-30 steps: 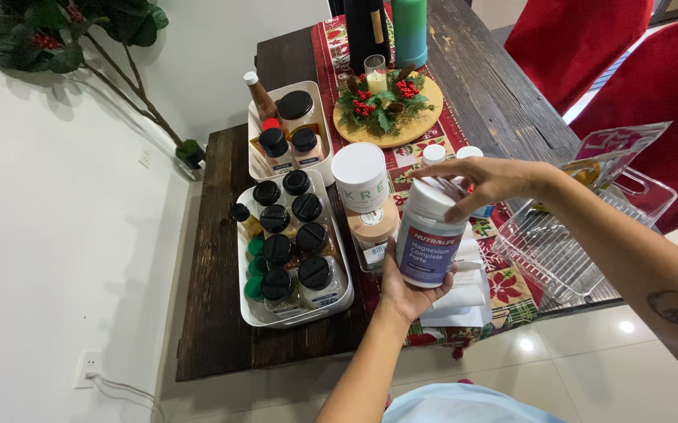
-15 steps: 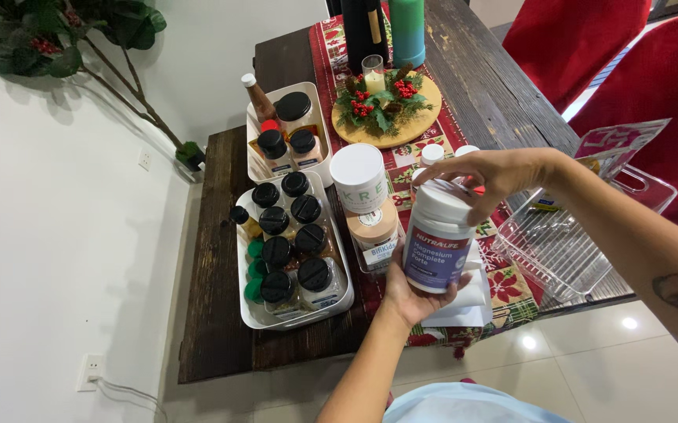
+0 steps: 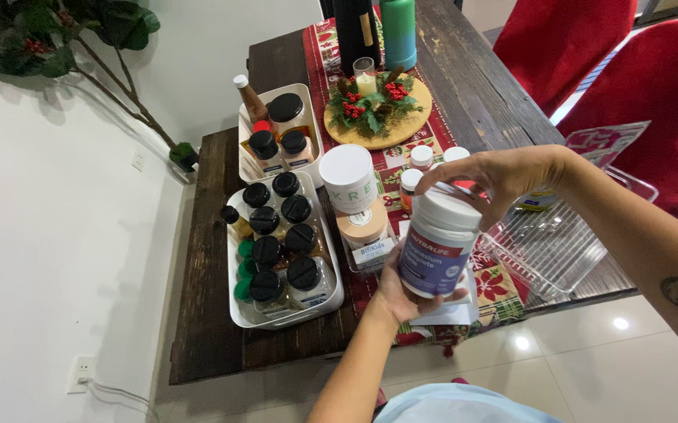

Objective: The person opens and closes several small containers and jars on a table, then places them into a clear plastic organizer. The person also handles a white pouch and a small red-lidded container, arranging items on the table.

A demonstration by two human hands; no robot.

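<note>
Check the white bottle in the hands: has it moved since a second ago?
No, barely. The white bottle remains just right of the tan-lidded jar, left hand under it, right hand on its lid.

Dark wooden desk. Near its left edge: white tray of black-capped jars (a few green caps). Behind it, a second white tray with bottles. Centre: patterned red runner, round wooden board bearing a wreath and candle. Right edge: clear plastic bin. Two red chairs beyond. Plant at the far left corner.
</note>
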